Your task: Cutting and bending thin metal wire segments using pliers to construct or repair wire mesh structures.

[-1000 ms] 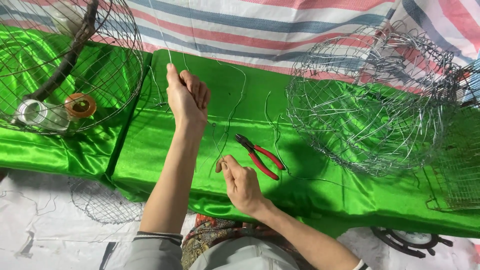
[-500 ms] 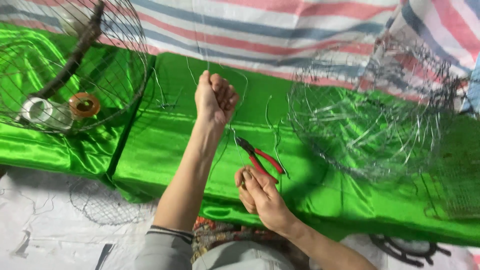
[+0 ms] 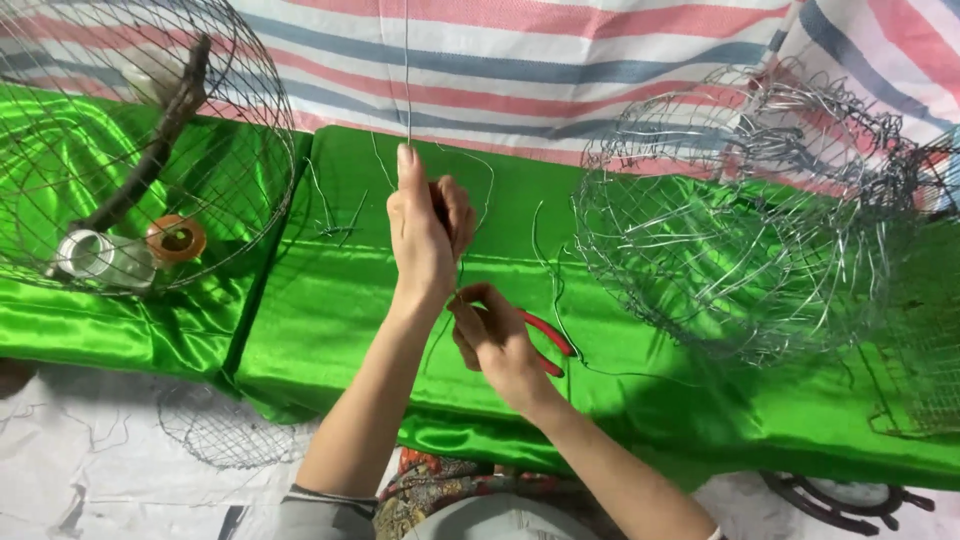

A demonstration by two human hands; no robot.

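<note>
The left hand sits at the center of the frame, raised above the green satin cloth. Its fingers are clenched around a thin wire that runs straight up from the fist to the top edge of the frame, with the thumb laid along the wire's lower part. Just below and slightly right of it, the right hand has its fingers curled in a pinch, grasping the lower stretch of what looks like the same wire; the wire is too fine there to trace surely. The 2 hands nearly touch.

Under the right hand, red-handled pliers lie on the cloth, partly covered by the palm; whether the hand touches them cannot be told. Loose wire strands curl on the cloth near the hands.

In the upper left of the frame stands a round wire cage with a dark branch leaning inside it. A small orange cup and a white cup sit next to each other at its bottom. On the right side of the frame rests a domed basket of tangled silver wire, well apart from the hands. A striped tarp spans the top of the frame. At the lower left, a small piece of wire mesh lies on the pale floor below the cloth's edge.
</note>
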